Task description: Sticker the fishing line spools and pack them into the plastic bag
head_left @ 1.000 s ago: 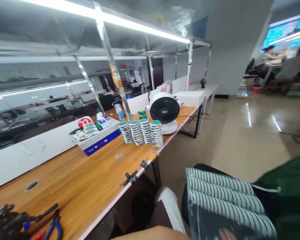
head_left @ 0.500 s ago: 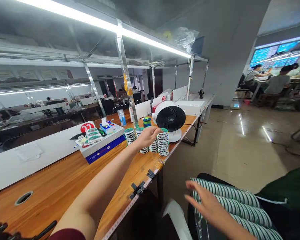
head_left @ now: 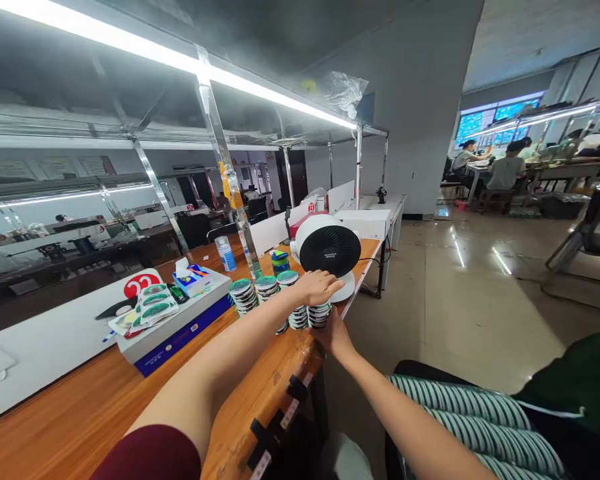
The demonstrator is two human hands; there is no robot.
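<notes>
Several stacks of round green-lidded tins (head_left: 243,294) stand in a row near the right edge of the wooden bench (head_left: 105,393). My left hand (head_left: 317,287) lies palm down on top of the rightmost stack (head_left: 319,315), fingers curled over it. My right hand (head_left: 336,337) reaches up from below the bench edge and clasps the foot of the same stack, its fingertips hidden behind the tins. The stack sits pinched between both hands.
A white desk fan (head_left: 330,252) stands just behind the stacks. A white-and-blue box (head_left: 180,325) with packets on it lies to the left. Rows of tins in a plastic bag (head_left: 460,413) rest at lower right beside a green garment (head_left: 580,380). People sit at far-right tables (head_left: 505,172).
My left hand slid from the middle stacks onto the rightmost stack. My right hand rose from the bag of tins to the foot of that stack.
</notes>
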